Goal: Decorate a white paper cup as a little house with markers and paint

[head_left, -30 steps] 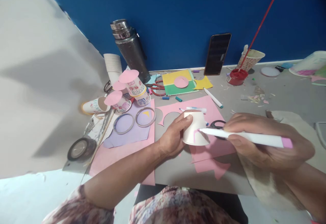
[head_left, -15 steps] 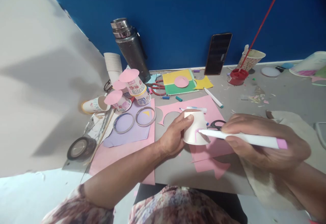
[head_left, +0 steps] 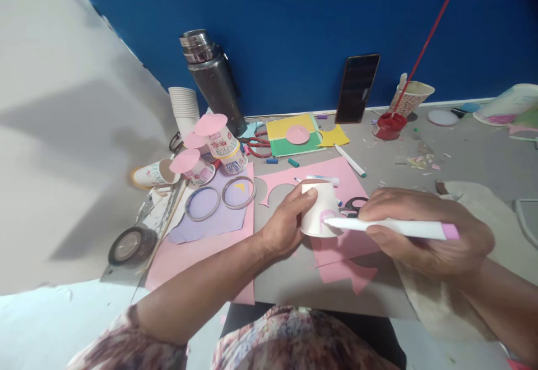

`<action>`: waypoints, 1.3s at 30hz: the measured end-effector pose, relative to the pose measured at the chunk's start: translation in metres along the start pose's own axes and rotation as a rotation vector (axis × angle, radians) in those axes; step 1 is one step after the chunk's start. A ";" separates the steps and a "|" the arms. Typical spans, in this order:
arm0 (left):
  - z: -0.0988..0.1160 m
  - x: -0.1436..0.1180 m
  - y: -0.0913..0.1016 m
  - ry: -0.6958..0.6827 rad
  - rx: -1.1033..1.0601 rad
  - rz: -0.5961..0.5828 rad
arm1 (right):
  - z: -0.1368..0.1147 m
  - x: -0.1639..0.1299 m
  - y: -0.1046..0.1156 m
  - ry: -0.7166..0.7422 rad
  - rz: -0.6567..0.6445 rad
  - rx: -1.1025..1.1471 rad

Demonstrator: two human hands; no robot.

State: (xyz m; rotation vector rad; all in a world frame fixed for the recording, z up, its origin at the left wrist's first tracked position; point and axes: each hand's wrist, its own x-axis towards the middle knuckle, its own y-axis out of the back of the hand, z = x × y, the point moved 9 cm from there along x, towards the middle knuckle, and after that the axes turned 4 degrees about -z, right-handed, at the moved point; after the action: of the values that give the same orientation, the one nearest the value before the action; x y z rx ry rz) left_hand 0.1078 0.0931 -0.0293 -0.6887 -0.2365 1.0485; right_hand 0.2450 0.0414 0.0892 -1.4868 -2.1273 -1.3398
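Marker [head_left: 401,228] is sliding left, its tip dropping inside the pink outline [head_left: 327,212], which is now curving into an arch. Right hand [head_left: 441,258] is gripping it; left hand [head_left: 283,224] is clamping the upside-down paper cup [head_left: 314,213] over the desk [head_left: 286,286].

Two hands [head_left: 283,224] [head_left: 445,258], one held cup [head_left: 323,200], one pink-ended marker [head_left: 407,228], two grey rings [head_left: 197,218] [head_left: 235,207], one phone [head_left: 357,89], one flask [head_left: 215,87].
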 end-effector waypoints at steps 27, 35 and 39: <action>0.003 0.002 -0.003 0.151 -0.125 -0.034 | 0.050 -0.014 0.004 -0.418 0.231 0.304; 0.001 0.003 -0.003 0.142 -0.146 -0.040 | 0.043 -0.008 0.000 -0.354 0.145 0.244; 0.002 0.003 -0.005 0.156 -0.141 -0.051 | 0.043 -0.008 0.001 -0.353 0.169 0.264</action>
State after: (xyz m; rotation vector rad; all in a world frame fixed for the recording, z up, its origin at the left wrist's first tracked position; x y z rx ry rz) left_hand 0.1119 0.0944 -0.0255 -0.8832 -0.1925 0.9300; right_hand 0.2628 0.0690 0.0609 -1.8421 -2.2082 -0.7492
